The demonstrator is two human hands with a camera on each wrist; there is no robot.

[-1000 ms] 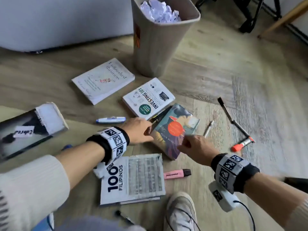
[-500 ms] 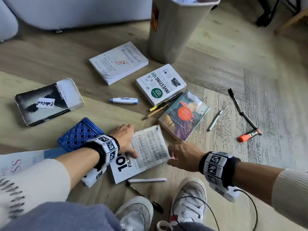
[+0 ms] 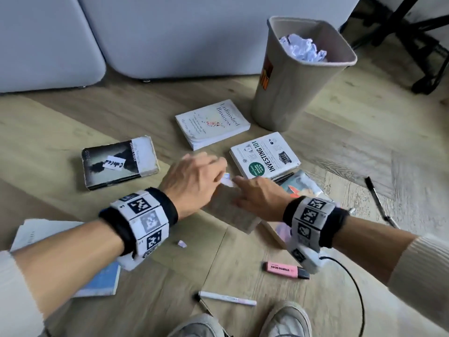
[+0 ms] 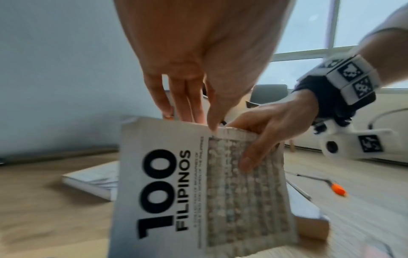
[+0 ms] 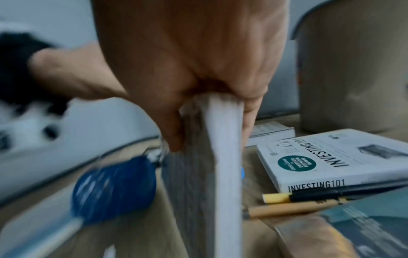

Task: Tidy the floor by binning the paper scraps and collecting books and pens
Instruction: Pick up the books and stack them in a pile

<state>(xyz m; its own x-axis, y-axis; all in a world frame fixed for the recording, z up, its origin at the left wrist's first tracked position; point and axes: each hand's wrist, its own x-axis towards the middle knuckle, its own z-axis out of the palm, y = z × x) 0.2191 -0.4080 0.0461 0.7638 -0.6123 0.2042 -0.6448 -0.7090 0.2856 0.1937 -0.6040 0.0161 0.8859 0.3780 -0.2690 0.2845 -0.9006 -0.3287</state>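
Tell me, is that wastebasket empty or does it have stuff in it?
Not empty. The beige wastebasket stands upright and crumpled white paper shows inside, below its rim. How deep the pile goes cannot be told.

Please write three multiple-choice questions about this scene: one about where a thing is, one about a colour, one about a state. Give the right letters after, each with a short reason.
1. Where does the bin stand?
A. beyond the Investing 101 book
B. on top of the black-and-white book
C. between the person's shoes

2. What colour is the highlighter on the floor under the right wrist?
A. green
B. pink
C. yellow

3. How is the 100 Filipinos book at this moment?
A. lying shut and flat, untouched
B. held up on edge by both hands
C. dropped in the bin

Answers:
1 A, the head view shows the bin just past that book.
2 B, its body is pink with a dark cap.
3 B, the right hand grips its top edge and the left hand has fingers at the same edge, the cover standing upright.
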